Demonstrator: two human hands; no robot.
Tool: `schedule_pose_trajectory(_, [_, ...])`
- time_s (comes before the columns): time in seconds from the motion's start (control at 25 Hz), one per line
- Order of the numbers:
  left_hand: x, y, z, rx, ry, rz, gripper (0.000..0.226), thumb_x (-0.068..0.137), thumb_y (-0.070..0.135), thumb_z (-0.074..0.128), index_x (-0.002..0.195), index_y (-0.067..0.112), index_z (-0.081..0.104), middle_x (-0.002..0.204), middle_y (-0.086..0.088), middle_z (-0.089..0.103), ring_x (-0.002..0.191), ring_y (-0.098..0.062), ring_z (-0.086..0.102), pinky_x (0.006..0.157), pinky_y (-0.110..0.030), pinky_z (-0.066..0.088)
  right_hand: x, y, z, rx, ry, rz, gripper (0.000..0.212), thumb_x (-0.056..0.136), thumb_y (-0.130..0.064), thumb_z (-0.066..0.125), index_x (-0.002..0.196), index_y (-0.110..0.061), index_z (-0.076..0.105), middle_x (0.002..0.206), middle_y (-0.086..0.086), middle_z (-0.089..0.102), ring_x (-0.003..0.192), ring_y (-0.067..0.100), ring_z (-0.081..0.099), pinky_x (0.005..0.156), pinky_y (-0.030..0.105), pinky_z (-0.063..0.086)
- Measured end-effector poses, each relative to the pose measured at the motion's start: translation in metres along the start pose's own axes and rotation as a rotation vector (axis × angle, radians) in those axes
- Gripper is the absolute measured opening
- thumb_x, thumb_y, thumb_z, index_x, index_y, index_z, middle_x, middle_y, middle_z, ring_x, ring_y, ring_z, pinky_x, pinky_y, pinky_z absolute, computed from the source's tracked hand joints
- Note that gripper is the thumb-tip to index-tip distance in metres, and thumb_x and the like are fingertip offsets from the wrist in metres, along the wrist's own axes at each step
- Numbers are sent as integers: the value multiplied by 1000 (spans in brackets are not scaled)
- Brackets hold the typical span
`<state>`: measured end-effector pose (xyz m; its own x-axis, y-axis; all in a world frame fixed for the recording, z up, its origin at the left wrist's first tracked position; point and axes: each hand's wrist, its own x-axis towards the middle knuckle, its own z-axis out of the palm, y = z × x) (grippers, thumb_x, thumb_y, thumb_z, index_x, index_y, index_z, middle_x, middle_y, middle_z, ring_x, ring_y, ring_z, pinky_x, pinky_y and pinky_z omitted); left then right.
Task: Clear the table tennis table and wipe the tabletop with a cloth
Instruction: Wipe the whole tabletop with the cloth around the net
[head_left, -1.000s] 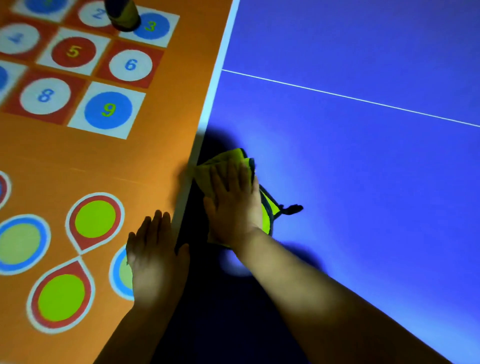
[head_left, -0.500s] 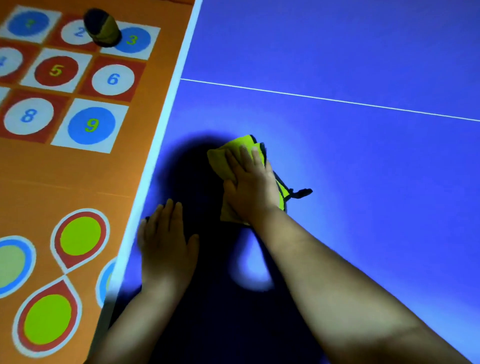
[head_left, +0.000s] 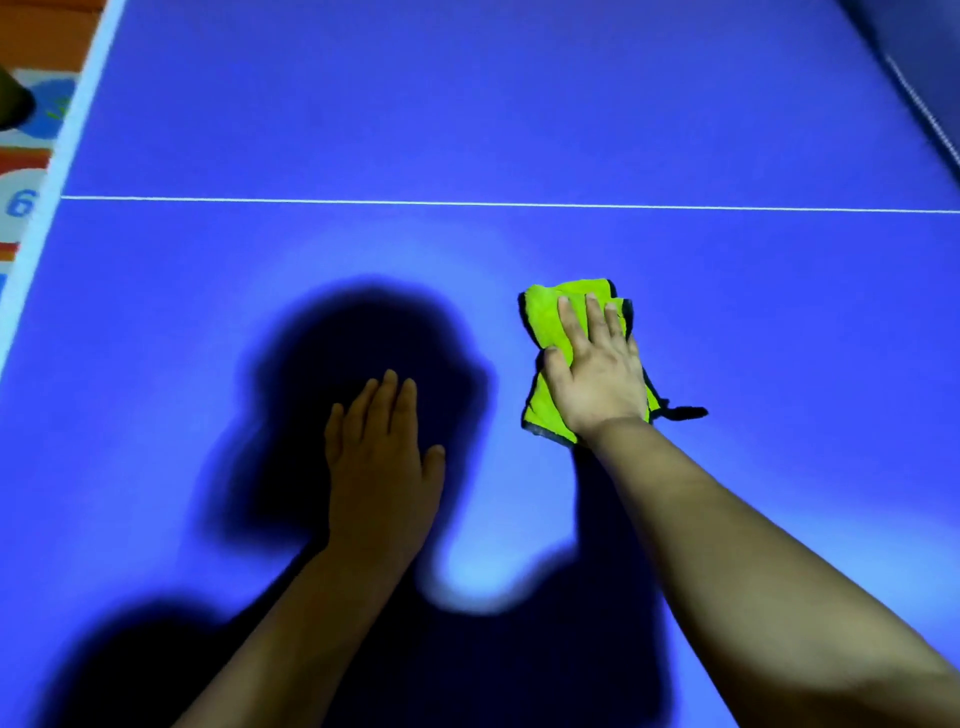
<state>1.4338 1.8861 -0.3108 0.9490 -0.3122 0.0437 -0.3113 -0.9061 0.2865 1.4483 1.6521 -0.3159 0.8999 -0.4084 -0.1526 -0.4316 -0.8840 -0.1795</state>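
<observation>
Both sets of fingers (head_left: 596, 318) straight: right hand (head_left: 597, 382) presses cloth (head_left: 549, 318), left hand (head_left: 382, 467) flat on tabletop (head_left: 727, 130)

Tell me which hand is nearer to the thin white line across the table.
Right. The right hand, flat on the cloth, lies short of the white line; the left hand rests further back.

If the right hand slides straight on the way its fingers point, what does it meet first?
Apparently nothing solid: beyond the right hand and its cloth lies bare tabletop, crossed only by the painted white line.
</observation>
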Motion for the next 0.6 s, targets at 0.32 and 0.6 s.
schedule_pose_trajectory(0.32, [4,-32,2,-64,28,-26,66,72,27,58,132,1,48,140,-19,45,131,-34,40,110,-46,16,6,11,-11,19,0,339,61,98,-43,29,154,-33,5,162,2,-2,149,23,-6,119,44,3])
schedule_pose_trajectory(0.6, [-4,-179,-37,-122,43,-215,77,68,11,78,134,-5,42,142,-25,39,134,-39,33,111,-50,14,-23,-156,29,-60,-6,146,64,98,-44,30,154,-32,1,162,3,-6,148,24,-8,118,44,1])
